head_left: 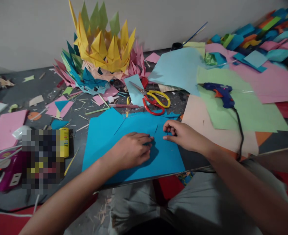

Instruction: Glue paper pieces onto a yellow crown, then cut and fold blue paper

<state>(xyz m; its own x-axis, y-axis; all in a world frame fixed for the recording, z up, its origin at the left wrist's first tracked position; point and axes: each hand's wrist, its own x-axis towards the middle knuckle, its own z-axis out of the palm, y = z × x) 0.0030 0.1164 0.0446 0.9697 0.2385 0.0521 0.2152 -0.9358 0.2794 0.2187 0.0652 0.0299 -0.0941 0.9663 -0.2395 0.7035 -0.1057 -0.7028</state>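
Note:
A sheet of blue paper (pixel 99 143) lies at the table's front edge. Over its middle is my left hand (pixel 136 148), fingers bent and pressed together; whatever might be between them is hidden. My right hand (pixel 180 133) hovers at the sheet's right side, fingers curled and thumb held apart, with nothing visible between them. A thin dark sliver (pixel 156 128) shows on the blue between the two hands. Just beyond the sheet are scissors (pixel 156 99) with one red and one yellow handle, and a pinkish pen (pixel 124 106).
A folded-paper piece with yellow points (pixel 104 52) stands at the back. To the right, a blue glue gun (pixel 219 91) rests on green paper (pixel 251 114). On the left are a yellow tube (pixel 64 142), pink paper (pixel 8 127) and a purple device (pixel 6 173) with cables.

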